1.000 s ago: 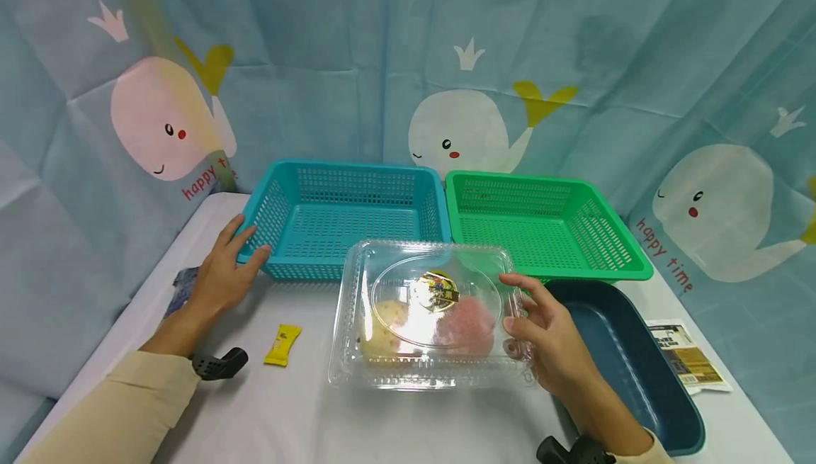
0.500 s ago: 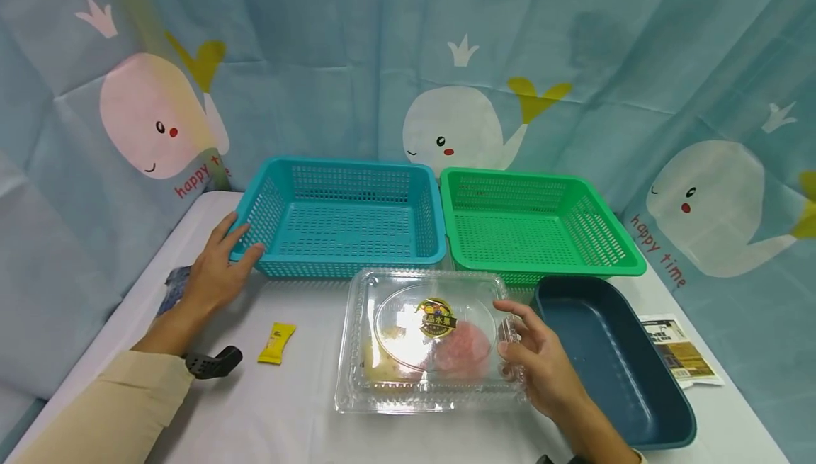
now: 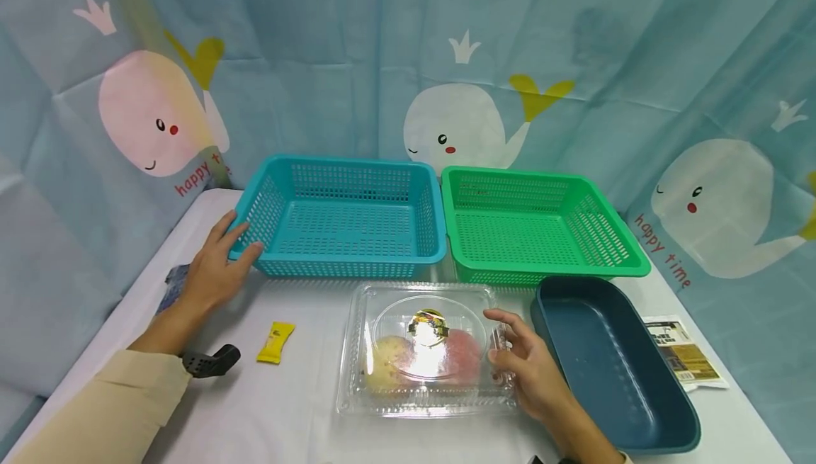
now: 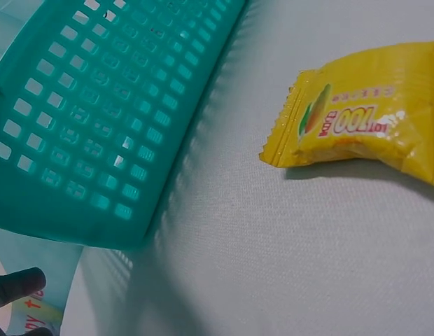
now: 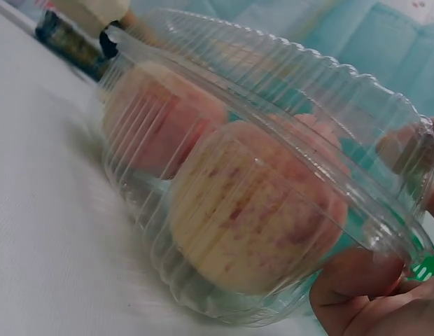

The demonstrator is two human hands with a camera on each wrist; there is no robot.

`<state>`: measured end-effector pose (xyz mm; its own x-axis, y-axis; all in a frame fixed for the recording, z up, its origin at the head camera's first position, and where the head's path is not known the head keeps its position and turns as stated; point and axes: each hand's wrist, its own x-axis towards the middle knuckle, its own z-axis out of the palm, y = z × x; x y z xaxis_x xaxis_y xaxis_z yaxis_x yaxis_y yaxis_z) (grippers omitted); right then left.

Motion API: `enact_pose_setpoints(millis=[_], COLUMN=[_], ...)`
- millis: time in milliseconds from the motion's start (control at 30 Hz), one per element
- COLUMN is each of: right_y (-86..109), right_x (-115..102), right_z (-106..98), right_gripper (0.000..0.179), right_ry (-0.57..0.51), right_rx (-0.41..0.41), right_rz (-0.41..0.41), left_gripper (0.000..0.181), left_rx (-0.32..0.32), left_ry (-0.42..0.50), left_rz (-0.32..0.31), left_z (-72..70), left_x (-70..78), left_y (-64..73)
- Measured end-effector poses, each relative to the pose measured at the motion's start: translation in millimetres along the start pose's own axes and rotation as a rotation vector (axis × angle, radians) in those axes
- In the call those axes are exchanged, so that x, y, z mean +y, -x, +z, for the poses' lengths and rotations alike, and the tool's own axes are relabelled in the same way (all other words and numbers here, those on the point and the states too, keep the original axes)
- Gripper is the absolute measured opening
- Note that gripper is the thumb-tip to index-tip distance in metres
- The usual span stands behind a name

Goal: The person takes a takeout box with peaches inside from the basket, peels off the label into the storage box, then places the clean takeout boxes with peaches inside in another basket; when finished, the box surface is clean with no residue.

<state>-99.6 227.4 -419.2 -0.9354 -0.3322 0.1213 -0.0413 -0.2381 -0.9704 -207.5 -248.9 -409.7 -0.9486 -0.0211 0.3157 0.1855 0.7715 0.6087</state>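
My right hand grips the right edge of a clear plastic clamshell box, thumb and fingers at its rim. Inside show pink and yellowish, peach-like fruits, and a round black-and-gold sticker marks the lid. In the right wrist view the box is tilted close over the white cloth. Over on the left, my left hand has its fingers spread at the near left corner of a blue plastic basket. Its dark fingertips peek in at the left wrist view's lower left.
A green basket stands beside the blue one. To the right are a dark blue tray and a white-and-brown packet. A small yellow wrapped snack lies on the left; a dark packet is partly behind my left arm.
My right hand has brought the clamshell box down and towards me, away from the baskets' front edges. My left hand has stayed at the blue basket's corner.
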Motion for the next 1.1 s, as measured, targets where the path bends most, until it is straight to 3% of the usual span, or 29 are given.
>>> enact_pose_setpoints(millis=[267,400,533,633,900,1100], right_y=[-0.2,-0.4,-0.5,-0.7,0.2,0.4], right_x=[8,11,15,17,21,23], right_z=[2,4,5,5,5,3], right_gripper=[0.053,0.054,0.055,0.053,0.049,0.048], right_ry=[0.023,0.003,-0.001,0.042,0.108,0.170], right_rx=[0.022,0.031,0.045,0.089,0.149,0.174], right_rz=[-0.005,-0.014,-0.031,-0.055,-0.119,-0.150], left_gripper=[0.064,0.064,0.064,0.062,0.059,0.062], left_rx=[-0.015,-0.011,0.035,0.101,0.322,0.352], left_ry=[-0.011,-0.007,-0.017,-0.015,0.075,0.167], left_rz=[-0.007,-0.042,-0.100,-0.110,0.055,0.174], left_z=[-5.1,-9.5,-17.5,-24.6,-31.6,-27.2], left_x=[3.0,5.8,13.3,22.5,59.6,86.4], left_y=[-0.9,-0.1,3.9,10.5,35.0,50.0])
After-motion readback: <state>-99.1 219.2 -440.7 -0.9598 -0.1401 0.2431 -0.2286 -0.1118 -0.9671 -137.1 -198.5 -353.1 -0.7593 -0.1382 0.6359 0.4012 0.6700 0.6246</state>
